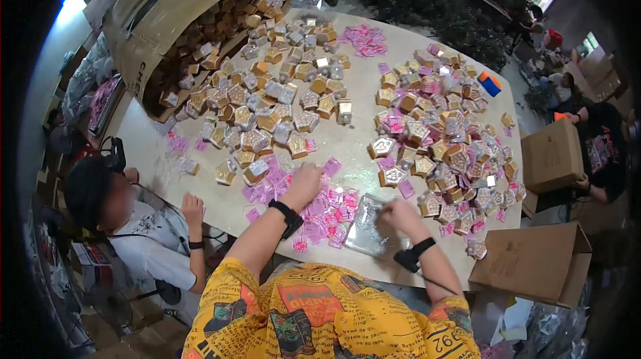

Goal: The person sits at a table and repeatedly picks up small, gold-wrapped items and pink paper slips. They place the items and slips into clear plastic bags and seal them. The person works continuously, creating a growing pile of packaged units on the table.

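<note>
My left hand (305, 184), fingers curled together, is over the near edge of a spread of pink tags (325, 222). Whatever it pinches is too small or hidden to tell. Close to the table's front edge, my right hand (400, 215) is closed above a shiny, clear-and-silver square tray or packet (364, 229); its fingertips hide what they hold, if anything. Small gold house-shaped ornaments (256, 171) in clear wrap lie just beyond my left hand. To the right of my right hand is a heap of similar ornaments (454, 159) with pink tags among them.
A large cardboard box (143, 32) on its side spills ornaments across the far left. Another pink pile (364, 40) lies at the back, with a blue-orange tool (489, 83) right of it. An open carton (534, 259) stands front right. People are at left (147, 239) and right (604, 152).
</note>
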A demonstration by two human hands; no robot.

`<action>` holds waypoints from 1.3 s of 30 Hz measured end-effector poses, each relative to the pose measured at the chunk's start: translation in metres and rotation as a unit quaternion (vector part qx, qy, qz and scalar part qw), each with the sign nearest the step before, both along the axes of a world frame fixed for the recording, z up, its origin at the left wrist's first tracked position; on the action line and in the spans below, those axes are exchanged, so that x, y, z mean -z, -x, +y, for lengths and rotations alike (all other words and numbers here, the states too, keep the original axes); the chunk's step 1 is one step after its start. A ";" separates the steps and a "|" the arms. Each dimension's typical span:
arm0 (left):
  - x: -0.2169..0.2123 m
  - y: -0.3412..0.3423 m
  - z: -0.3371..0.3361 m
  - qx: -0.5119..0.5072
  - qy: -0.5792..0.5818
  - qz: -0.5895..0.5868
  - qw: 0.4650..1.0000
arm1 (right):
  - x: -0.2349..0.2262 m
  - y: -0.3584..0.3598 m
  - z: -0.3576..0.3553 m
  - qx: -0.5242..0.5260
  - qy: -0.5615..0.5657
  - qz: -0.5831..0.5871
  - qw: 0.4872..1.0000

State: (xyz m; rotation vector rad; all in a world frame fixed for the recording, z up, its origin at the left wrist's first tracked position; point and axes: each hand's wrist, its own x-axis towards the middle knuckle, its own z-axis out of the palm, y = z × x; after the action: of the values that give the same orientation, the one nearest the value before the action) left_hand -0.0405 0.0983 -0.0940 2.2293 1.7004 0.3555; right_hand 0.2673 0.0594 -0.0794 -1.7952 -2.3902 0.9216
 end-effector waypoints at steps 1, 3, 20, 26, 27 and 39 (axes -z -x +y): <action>0.001 0.002 0.003 -0.019 -0.003 -0.003 1.000 | 0.006 0.011 -0.020 0.010 -0.018 -0.010 1.000; 0.008 0.002 0.013 -0.023 -0.024 0.013 0.999 | 0.014 0.026 -0.041 0.026 -0.043 -0.005 0.999; 0.044 -0.040 0.039 -0.080 -0.064 -0.009 0.995 | 0.009 0.020 -0.075 0.167 -0.105 0.195 0.961; -0.012 -0.040 0.015 -0.103 0.025 -0.307 0.946 | 0.032 0.004 -0.084 0.267 -0.041 0.289 0.918; -0.020 -0.038 0.006 -0.127 0.086 -0.376 0.914 | 0.031 0.007 -0.082 0.265 -0.032 0.276 0.923; -0.046 -0.035 -0.065 -0.223 0.317 -0.641 0.662 | 0.072 0.042 -0.059 0.136 -0.072 0.085 0.984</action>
State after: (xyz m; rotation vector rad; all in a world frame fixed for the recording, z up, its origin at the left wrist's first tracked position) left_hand -0.0050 0.0336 -0.0480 0.5646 1.1252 0.9520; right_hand 0.2256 0.0001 -0.1518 -1.8464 -1.9922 0.8123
